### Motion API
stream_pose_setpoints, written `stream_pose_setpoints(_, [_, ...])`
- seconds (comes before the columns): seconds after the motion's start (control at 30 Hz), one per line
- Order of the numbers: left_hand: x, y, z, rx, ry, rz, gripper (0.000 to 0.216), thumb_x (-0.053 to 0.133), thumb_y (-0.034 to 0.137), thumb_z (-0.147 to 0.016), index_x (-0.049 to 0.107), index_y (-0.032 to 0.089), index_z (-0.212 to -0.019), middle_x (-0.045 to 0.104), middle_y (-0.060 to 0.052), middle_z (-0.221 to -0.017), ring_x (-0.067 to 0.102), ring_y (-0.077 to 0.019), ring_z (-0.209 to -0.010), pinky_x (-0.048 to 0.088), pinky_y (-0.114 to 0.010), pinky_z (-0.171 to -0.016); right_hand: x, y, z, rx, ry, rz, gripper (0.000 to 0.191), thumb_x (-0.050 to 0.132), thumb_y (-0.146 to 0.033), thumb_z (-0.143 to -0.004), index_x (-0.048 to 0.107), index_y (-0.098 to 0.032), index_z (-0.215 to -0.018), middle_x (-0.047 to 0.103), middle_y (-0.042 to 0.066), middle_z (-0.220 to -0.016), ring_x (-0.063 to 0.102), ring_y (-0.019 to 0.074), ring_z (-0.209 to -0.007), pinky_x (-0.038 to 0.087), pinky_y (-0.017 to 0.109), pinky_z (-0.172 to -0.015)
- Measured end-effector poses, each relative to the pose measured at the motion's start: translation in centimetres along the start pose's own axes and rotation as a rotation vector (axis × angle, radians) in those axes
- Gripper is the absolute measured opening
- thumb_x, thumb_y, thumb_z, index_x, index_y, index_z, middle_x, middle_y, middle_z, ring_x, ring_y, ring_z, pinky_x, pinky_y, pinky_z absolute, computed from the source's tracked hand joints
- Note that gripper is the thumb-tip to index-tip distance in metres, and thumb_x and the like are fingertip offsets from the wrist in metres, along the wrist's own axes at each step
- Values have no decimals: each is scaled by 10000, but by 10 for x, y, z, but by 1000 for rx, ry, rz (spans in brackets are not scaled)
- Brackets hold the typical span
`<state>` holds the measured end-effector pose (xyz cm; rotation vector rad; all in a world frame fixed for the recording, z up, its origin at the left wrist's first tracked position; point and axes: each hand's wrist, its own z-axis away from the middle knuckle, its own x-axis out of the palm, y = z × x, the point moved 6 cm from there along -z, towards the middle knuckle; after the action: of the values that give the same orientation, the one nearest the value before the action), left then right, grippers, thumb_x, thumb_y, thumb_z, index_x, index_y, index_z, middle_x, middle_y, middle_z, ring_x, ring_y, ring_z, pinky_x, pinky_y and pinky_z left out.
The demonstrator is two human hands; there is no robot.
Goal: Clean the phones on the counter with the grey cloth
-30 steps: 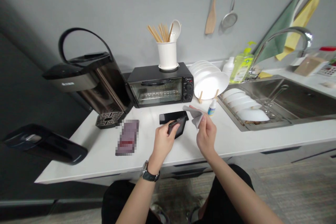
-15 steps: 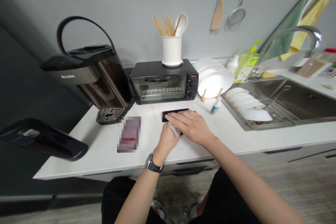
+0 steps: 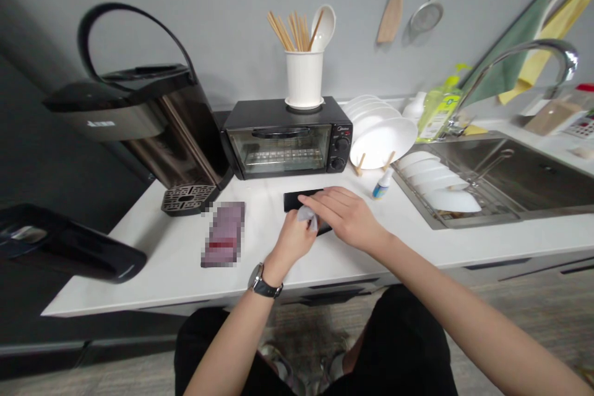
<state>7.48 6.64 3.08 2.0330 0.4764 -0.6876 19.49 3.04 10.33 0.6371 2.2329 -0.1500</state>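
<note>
My left hand, with a watch on its wrist, is closed round a crumpled pale cloth that pokes out at the top. Over its far side reaches my right hand, palm down, its fingers pressed together and bent toward the left. What the right fingertips grip is hidden. A flat black case-like object lies on the counter behind and beneath both hands, partly covered. To the right stands a small white spray bottle with a blue label.
Behind are a toaster oven and a utensil holder. A blurred purple item and a water dispenser are left, with a dark cylindrical appliance. Plates and a sink are right.
The view has shifted slightly. My right fingers have drawn back a little to the right, showing more of the black object and the cloth. My left hand still holds the cloth.
</note>
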Motion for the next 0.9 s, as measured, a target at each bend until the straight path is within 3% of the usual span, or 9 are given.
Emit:
stream_pose_setpoints(0.13, [0, -3, -3, 21, 5, 0, 224, 504, 38, -849, 659, 179, -769, 724, -87, -773, 666, -204, -710, 487, -290, -678, 3, -3, -11, -69, -41, 33, 466, 451, -119, -1063, 507, -149, -1524, 749, 130, -1223, 690, 229, -1075, 569, 391, -917])
stream_pose_setpoints(0.27, [2, 0, -3, 24, -5, 7, 221, 527, 115, -927, 676, 195, -785, 740, -78, -787, 691, -210, -753, 522, -291, -726, -4, 15, 3, 14, -82, 95, 399, 435, -169, -1085, 592, -183, -1451, 778, 90, -1081, 709, 193, -922, 541, 313, -750])
stream_pose_setpoints(0.37, [4, 4, -4, 33, -17, 37, 201, 552, 195, -975, 711, 192, -852, 774, -83, -868, 727, -229, -856, 544, -301, -804, -8, 30, 16, 121, -46, 179, 301, 489, -319, -1098, 719, -193, -1246, 784, 65, -947, 700, 179, -804, 486, 291, -666])
stream_pose_setpoints(0.5, [2, 8, -4, 95, 8, 84, 191, 551, 253, -1010, 734, 201, -1009, 794, -80, -1031, 735, -238, -984, 550, -320, -885, -5, 45, 25, 256, -18, 289, 424, 508, -512, -1069, 767, -192, -968, 726, 46, -719, 643, 169, -633, 418, 295, -592])
stream_pose_setpoints(0.6, [2, 4, -2, 99, -15, 7, 187, 545, 189, -979, 719, 195, -909, 770, -63, -894, 725, -222, -863, 555, -322, -841, -2, 38, 22, 145, 3, 238, 360, 476, -397, -1098, 733, -158, -1178, 768, 80, -862, 693, 193, -752, 482, 301, -645])
stream_pose_setpoints(0.7, [3, -1, -3, 125, -43, -38, 186, 526, 126, -929, 702, 180, -901, 753, -79, -893, 711, -222, -852, 566, -341, -851, -1, 22, 10, -19, 50, 140, 366, 448, -176, -1087, 588, -126, -1421, 778, 111, -1098, 718, 210, -965, 572, 336, -820])
stream_pose_setpoints(0.8, [3, -5, -6, 177, -18, -40, 205, 524, 103, -889, 694, 164, -986, 751, -107, -979, 708, -244, -948, 571, -391, -938, 3, 7, -5, -172, 36, 46, 419, 459, -113, -1064, 537, -146, -1474, 755, 106, -1235, 693, 210, -1142, 577, 397, -989])
stream_pose_setpoints(0.9, [4, -9, -9, 212, 11, -70, 235, 510, 108, -895, 688, 148, -1044, 753, -120, -1013, 713, -250, -1001, 580, -386, -941, 7, 3, -13, -272, -23, 54, 397, 452, -115, -1072, 567, -168, -1448, 730, 89, -1326, 678, 190, -1206, 590, 370, -973])
